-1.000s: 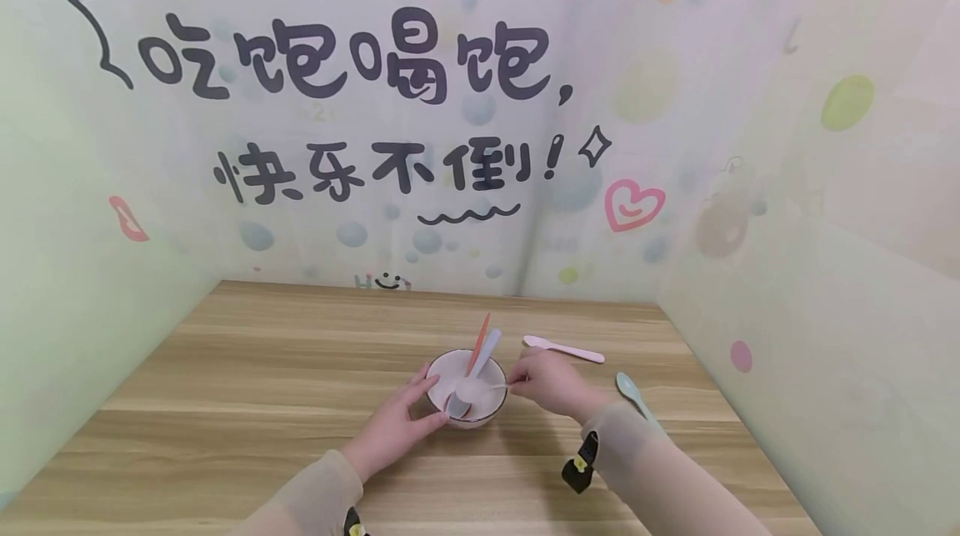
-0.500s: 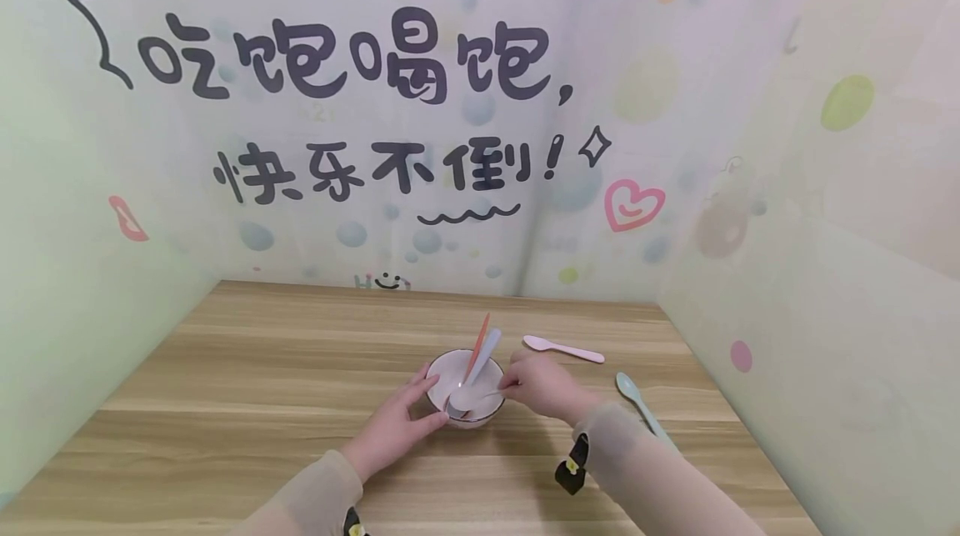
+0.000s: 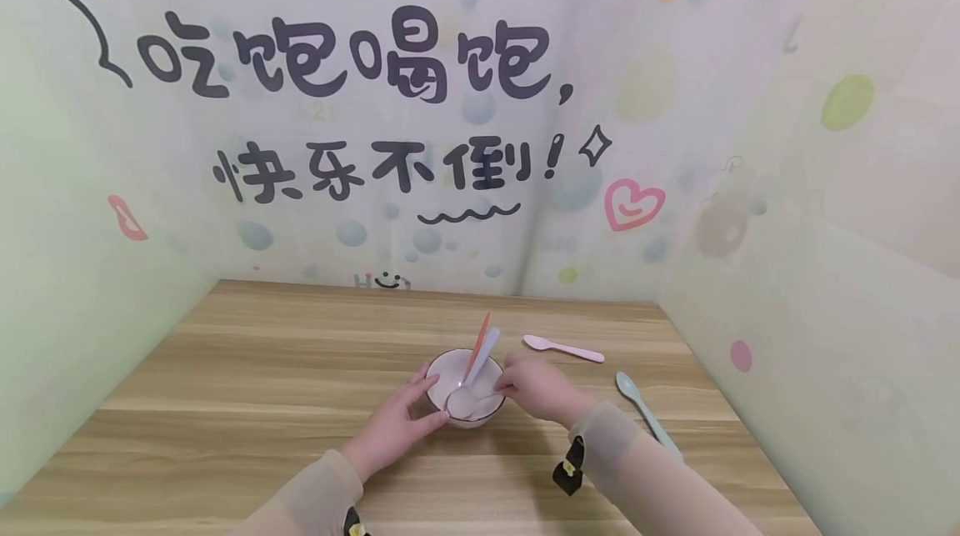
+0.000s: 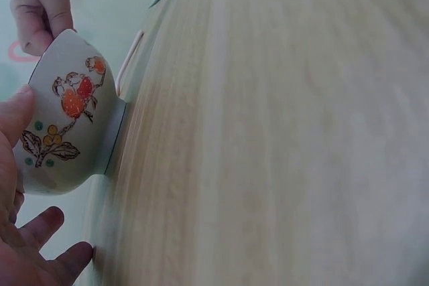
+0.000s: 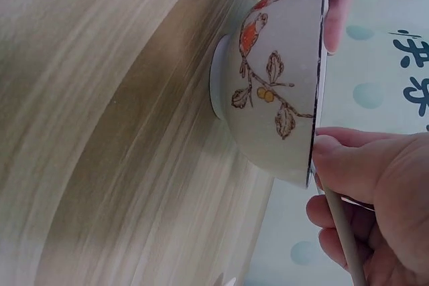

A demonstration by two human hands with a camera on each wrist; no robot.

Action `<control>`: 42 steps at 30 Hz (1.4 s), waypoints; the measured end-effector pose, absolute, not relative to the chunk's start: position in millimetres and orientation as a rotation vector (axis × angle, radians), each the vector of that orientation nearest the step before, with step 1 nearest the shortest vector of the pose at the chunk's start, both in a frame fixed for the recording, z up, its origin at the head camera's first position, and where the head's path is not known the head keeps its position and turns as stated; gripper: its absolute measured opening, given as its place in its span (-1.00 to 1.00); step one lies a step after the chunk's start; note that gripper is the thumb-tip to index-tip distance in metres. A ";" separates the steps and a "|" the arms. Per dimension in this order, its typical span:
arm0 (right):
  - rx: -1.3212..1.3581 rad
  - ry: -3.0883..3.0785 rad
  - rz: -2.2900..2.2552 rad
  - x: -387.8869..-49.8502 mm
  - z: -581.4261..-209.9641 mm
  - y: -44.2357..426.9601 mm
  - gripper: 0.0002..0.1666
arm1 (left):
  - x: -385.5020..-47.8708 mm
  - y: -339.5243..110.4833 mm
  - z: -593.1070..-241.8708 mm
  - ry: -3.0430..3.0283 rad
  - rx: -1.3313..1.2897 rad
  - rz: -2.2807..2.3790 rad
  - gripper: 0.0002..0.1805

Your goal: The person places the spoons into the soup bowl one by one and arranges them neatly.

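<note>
The bowl (image 3: 467,419), white with a dark rim and painted fruit branches, stood upright on the table (image 3: 300,336), roughly midway between its left and right edges. The left hand (image 3: 405,419) gripped the bowl from the left, thumb on the near rim and fingers at the far-left rim; neither had visibly moved from the earlier frames.

The right hand (image 3: 536,386) pinched the handle of a pale spoon (image 3: 462,403) at the bowl's right rim. Compared with one second earlier, this hand had shifted left, closer over the rim, and the spoon's head had travelled lower and left inside the bowl, covering the grey head seen there before. Any contact with the bowl's floor could not be determined.

A red handle (image 3: 477,344) and a lilac-blue handle (image 3: 486,353) leaned over the far rim, as before. A pink spoon (image 3: 562,348) lay unmoved toward the far edge. A teal spoon (image 3: 647,413) lay near the right edge; more of its handle showed, the right sleeve (image 3: 622,432) having shifted off it.
</note>
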State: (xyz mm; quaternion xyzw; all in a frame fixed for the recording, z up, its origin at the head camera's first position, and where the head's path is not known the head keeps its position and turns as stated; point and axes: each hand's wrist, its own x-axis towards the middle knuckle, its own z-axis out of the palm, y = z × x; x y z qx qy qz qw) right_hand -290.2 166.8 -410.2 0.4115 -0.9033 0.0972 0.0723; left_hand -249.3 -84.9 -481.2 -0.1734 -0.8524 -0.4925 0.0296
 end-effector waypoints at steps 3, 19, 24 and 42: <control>1.259 -2.693 0.265 -289.9 -409.7 166.7 -0.88 | -249.3 -84.7 -481.3 -2.627 -0.537 -1.514 -0.27; 1.153 -2.677 0.068 -285.4 -414.9 162.8 -0.85 | -249.1 -84.7 -481.5 -2.622 -0.544 -1.525 -0.27; 1.161 -2.620 -0.068 -285.5 -418.8 163.5 -0.76 | -248.6 -84.8 -481.1 -2.625 -0.546 -1.529 -0.27; 1.141 -2.465 -0.341 -280.5 -426.3 165.7 -0.71 | -248.8 -85.3 -481.4 -2.627 -0.552 -1.527 -0.26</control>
